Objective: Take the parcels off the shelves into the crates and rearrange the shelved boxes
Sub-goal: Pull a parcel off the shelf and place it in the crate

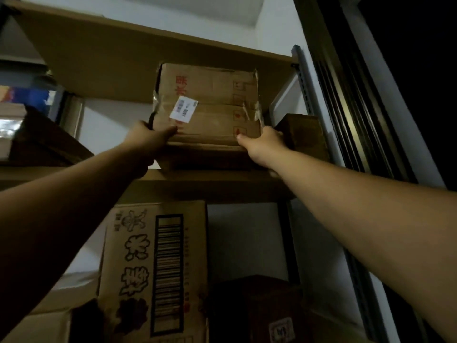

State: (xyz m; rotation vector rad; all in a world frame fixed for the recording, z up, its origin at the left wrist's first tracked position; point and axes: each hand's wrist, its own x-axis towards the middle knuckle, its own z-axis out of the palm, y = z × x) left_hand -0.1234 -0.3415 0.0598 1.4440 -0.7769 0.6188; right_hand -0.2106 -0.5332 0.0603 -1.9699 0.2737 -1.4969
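A worn brown cardboard box with red print and a white label sits high on the upper shelf, resting on another flat box. My left hand grips its lower left corner, thumb across the front face. My right hand grips its lower right corner, fingers wrapped behind the side. Both arms reach upward from below.
A small dark box stands right of the held box. Below the shelf stands a tall carton with a barcode, with a dark parcel beside it. Tilted boxes lie at the left. A metal upright bounds the right side.
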